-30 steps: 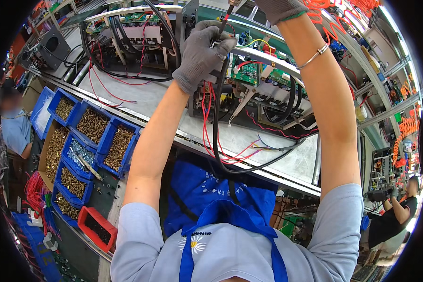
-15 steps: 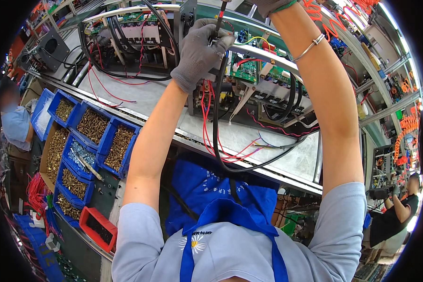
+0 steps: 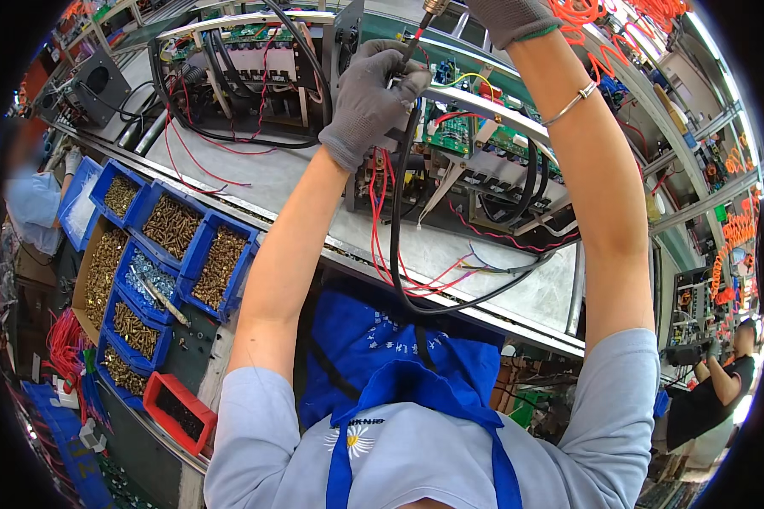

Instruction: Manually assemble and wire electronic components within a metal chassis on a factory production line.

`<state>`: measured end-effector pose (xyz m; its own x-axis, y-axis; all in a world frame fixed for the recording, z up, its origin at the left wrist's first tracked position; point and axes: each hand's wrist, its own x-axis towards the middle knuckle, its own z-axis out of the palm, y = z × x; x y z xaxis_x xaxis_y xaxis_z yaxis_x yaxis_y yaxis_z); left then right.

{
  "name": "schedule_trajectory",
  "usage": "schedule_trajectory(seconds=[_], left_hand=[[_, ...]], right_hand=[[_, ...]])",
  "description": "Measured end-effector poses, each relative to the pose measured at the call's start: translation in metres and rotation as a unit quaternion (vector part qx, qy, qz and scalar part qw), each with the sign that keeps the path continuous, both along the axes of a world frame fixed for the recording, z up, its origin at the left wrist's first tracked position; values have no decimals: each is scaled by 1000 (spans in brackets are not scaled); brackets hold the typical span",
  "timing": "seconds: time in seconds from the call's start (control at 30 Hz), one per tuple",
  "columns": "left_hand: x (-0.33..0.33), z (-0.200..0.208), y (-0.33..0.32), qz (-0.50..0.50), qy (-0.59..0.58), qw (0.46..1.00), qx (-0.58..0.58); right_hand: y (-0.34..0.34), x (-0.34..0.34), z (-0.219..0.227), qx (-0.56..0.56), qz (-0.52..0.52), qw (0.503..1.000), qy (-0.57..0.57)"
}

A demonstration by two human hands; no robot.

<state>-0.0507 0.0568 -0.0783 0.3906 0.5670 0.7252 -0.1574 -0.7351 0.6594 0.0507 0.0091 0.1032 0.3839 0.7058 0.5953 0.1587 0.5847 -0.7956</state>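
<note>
My gloved left hand point(image 3: 373, 97) is closed, with thumb and fingers pinched around the lower end of a dark screwdriver bit point(image 3: 417, 37) with a red band. Whatever sits at the bit's tip is hidden by the fingers. Above it shows the brass-coloured nose of a power screwdriver point(image 3: 435, 6), slanting out past the upper edge. My gloved right hand point(image 3: 514, 19) is curled at that driver's upper part, its grip partly cut off by the picture's edge. Beneath both hands stands an open electrical chassis point(image 3: 492, 157) with green circuit boards, a metal rail and loose red and black wires.
A second open chassis point(image 3: 238, 81) stands to the left on the metal bench point(image 3: 348, 233). Blue bins point(image 3: 250, 254) of brass screws and fasteners and a red tray point(image 3: 148, 399) lie lower left. A black cable point(image 3: 396, 246) loops over the bench edge. Other people work at both sides.
Both hands and the screwdriver have shifted slightly right and down in the picture, the chassis and bench shifting a little as well. The left hand's pinch stays the same.
</note>
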Motion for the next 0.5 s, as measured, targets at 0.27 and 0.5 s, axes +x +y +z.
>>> schedule_trajectory(seconds=[0.27, 0.5], left_hand=[[-2, 2, -2, 8, -19, 1000, 20], [-1, 1, -1, 9, 10, 1000, 17]], right_hand=[[0, -10, 0, 11, 25, 1000, 14], [5, -24, 4, -31, 34, 999, -5]])
